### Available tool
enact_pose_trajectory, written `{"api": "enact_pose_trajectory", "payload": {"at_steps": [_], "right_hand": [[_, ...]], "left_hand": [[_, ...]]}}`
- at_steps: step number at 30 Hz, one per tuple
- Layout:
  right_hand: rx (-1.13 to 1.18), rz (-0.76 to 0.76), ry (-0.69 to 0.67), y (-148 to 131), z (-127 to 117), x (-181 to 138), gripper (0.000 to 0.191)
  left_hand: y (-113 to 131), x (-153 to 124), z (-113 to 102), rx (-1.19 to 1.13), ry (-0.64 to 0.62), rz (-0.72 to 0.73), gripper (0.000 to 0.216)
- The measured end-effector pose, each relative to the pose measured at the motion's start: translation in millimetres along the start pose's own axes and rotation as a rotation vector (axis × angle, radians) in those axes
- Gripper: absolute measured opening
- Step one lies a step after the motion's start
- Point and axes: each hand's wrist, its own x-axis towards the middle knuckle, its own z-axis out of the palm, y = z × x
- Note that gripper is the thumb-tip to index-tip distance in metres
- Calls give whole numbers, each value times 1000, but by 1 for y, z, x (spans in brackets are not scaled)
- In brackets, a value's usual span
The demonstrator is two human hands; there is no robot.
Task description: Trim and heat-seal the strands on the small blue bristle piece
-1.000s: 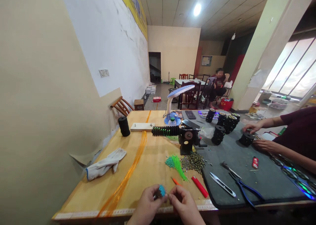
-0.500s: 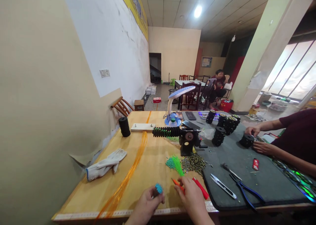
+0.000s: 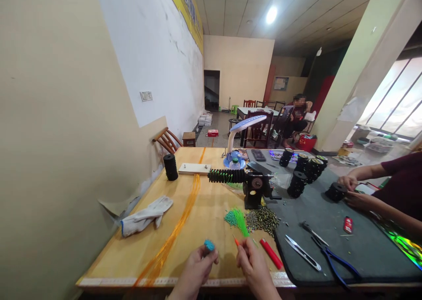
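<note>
My left hand point(image 3: 195, 269) is closed round a small dark piece with a bright blue tuft point(image 3: 209, 245) sticking up from my fingers. Close to its right, my right hand point(image 3: 252, 265) pinches a thin orange stick point(image 3: 236, 241), its tip pointing up and left. Both hands hover over the near edge of the wooden table point(image 3: 138, 251). Just ahead of them lie a bundle of green strands point(image 3: 239, 218), a pile of small dark beads point(image 3: 263, 219) and a red lighter point(image 3: 271, 253).
A black winding device point(image 3: 253, 189) with a ribbed roller point(image 3: 227, 175) stands mid-table. Orange line point(image 3: 178, 227) runs along the wood, beside a white glove point(image 3: 145, 216). Snips point(image 3: 302, 252) and blue pliers point(image 3: 332, 258) lie on the grey mat point(image 3: 362, 247). Another person's hands point(image 3: 354, 190) work at black spools on the right.
My right hand left the blue-tufted piece, reached to the table by the red lighter, and has come back holding the orange stick. The view shifted slightly.
</note>
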Motion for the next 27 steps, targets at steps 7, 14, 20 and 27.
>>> {"api": "enact_pose_trajectory", "payload": {"at_steps": [7, 14, 20, 27], "right_hand": [[541, 403, -260, -11, 10, -8, 62], [559, 357, -245, -11, 7, -8, 66], [526, 313, -301, -22, 7, -19, 71], [402, 170, -301, -24, 9, -24, 59]], "left_hand": [[3, -2, 4, -34, -2, 7, 50], [-2, 3, 2, -53, 7, 17, 49], [8, -5, 7, -17, 30, 44, 52], [10, -8, 8, 1, 28, 75, 50]]}}
